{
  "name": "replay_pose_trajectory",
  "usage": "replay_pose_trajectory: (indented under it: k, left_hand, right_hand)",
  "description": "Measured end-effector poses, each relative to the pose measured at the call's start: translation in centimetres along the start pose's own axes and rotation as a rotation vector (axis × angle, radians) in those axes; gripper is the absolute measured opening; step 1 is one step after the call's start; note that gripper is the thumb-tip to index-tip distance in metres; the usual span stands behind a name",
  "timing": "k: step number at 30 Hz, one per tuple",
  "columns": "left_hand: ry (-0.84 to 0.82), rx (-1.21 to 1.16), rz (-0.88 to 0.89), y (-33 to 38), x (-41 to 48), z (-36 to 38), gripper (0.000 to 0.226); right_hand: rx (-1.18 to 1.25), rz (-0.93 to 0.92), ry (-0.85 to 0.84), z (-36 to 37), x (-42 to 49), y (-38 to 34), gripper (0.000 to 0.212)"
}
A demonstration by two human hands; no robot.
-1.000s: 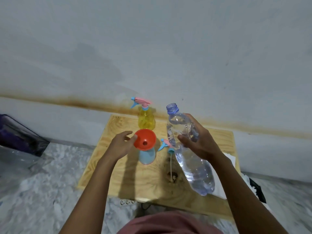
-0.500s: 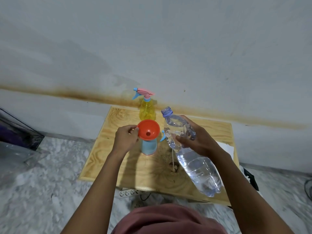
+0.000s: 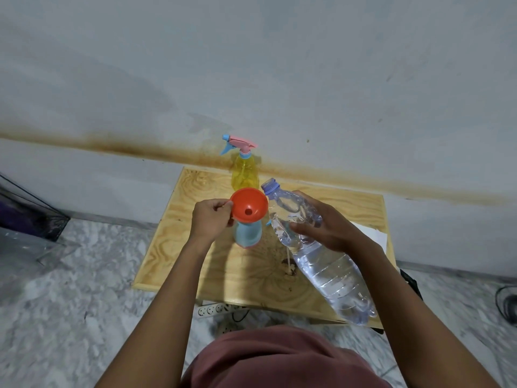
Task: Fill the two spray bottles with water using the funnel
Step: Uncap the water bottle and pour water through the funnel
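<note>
1. We look down on a wooden table point(image 3: 173, 247) set against a stained wall point(image 3: 279, 65), with both hands at work near its centre.
2. The left hand point(image 3: 211, 219) pinches the orange funnel point(image 3: 249, 204) by its rim at 9 o'clock, thumb on top and fingers curled beneath.
3. The funnel sits in the neck of the blue bottle point(image 3: 248, 233), which stands upright at the table's centre with no sprayer on it.
4. The right hand point(image 3: 327, 228) grips the water bottle point(image 3: 321, 261) around its upper body, fingers wrapped over the clear plastic.
5. That bottle is uncapped, partly full and tilted, its mouth aimed toward 10 o'clock, just beside the funnel's rim at 2 o'clock; we cannot tell whether they touch.
6. The yellow bottle point(image 3: 244, 172) stands at the table's 12 o'clock edge, its pink-and-blue sprayer fitted.
7. A thin pale tube point(image 3: 288, 257) lies on the wood between the blue bottle and the water bottle.
8. White paper point(image 3: 375, 233) lies at 3 o'clock; a power strip point(image 3: 215, 309) lies on the floor at 6 o'clock.
</note>
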State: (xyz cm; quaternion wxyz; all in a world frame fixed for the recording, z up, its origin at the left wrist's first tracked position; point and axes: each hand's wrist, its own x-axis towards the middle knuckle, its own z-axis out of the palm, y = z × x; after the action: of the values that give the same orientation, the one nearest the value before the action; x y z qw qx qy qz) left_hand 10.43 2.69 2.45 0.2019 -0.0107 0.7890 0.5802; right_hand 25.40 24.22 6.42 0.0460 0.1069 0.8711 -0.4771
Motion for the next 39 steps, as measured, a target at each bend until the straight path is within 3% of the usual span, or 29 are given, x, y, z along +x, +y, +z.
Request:
replay_pose_trajectory:
  k: [14,19,24,33,39]
  left_hand:
    - [-0.008,-0.019,0.002,0.32,-0.34,0.04,0.015]
    - [-0.002,-0.006,0.001,0.42,-0.42,0.08,0.019]
    - [-0.001,-0.014,-0.003,0.14,-0.29,0.08,0.027]
    - [0.011,-0.021,-0.002,0.06,-0.32,0.21,0.019]
    - [0.014,-0.021,0.005,-0.01,-0.30,0.16,0.021]
  right_hand:
    - [-0.057,0.046,-0.090,-0.29,0.35,-0.44,0.069]
    - [-0.059,0.046,-0.103,-0.38,0.21,-0.74,0.050]
    - [-0.027,0.049,-0.115,-0.45,0.17,-0.55,0.050]
    - [0.062,0.057,-0.117,-0.44,0.02,-0.56,0.064]
    - [0.080,0.040,-0.124,-0.48,0.17,-0.60,0.059]
